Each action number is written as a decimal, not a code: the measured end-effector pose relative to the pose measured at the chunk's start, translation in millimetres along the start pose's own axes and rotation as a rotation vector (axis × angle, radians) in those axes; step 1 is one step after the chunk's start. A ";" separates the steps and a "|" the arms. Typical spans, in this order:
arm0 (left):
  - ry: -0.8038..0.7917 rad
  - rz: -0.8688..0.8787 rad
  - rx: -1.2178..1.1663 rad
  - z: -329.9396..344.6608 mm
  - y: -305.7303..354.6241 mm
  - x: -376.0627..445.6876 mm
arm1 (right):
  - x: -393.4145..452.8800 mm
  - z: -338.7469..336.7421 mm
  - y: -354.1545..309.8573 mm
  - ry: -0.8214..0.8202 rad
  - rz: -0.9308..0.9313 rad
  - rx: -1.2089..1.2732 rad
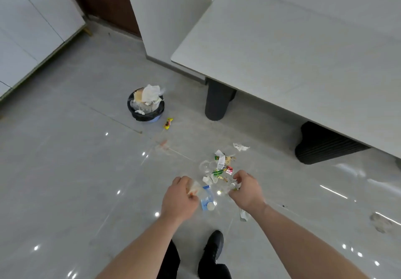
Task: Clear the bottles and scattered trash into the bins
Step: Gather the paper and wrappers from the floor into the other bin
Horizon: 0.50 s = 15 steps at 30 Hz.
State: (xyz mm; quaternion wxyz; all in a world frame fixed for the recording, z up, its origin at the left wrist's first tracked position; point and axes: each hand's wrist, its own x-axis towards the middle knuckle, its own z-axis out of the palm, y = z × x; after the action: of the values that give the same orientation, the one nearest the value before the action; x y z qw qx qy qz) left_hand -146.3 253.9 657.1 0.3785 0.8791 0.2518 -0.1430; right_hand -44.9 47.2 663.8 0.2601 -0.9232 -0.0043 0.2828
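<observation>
Looking down, head view: crumpled clear wrapper (193, 188) pinched by left hand (178, 198); crinkled clear plastic (233, 186) gripped by right hand (247, 189). Plastic bottle (207, 198), blue label, white cap, lies on grey floor (76, 170) between hands. Scattered trash (221, 166) just beyond. Overfilled bin (145, 103) well apart, yellow wrapper (168, 123) beside it.

A glossy grey tiled floor (65, 170) carries everything. A small blue bin (145, 105) lined with a black bag stands on it at the far left, heaped with paper and plastic. Just right of the bin lies a yellow snack wrapper (168, 123). Nearer, a cluster of scattered trash (221, 166) spreads over the tiles: clear plastic cups, torn paper, green and red wrappers. A crumpled white tissue (240, 147) lies just beyond the cluster. A plastic bottle with a blue label (207, 198) lies on its side at the near edge.
</observation>
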 end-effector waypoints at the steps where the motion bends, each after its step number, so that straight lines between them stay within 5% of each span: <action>1: 0.017 -0.011 -0.022 -13.9 -3.4 -5.6 | -5.3 -1.6 -16.1 -0.001 -0.017 -0.009; 15: 0.222 -0.078 -0.052 -186.1 -68.8 5.9 | -23.0 34.8 -186.1 0.009 -0.118 -0.045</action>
State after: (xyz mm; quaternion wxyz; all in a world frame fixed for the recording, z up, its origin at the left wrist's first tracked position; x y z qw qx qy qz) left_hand -168.0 433.5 738.9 0.3650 0.8690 0.3298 -0.0530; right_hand -56.6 221.2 741.0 0.2555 -0.9282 -0.0638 0.2627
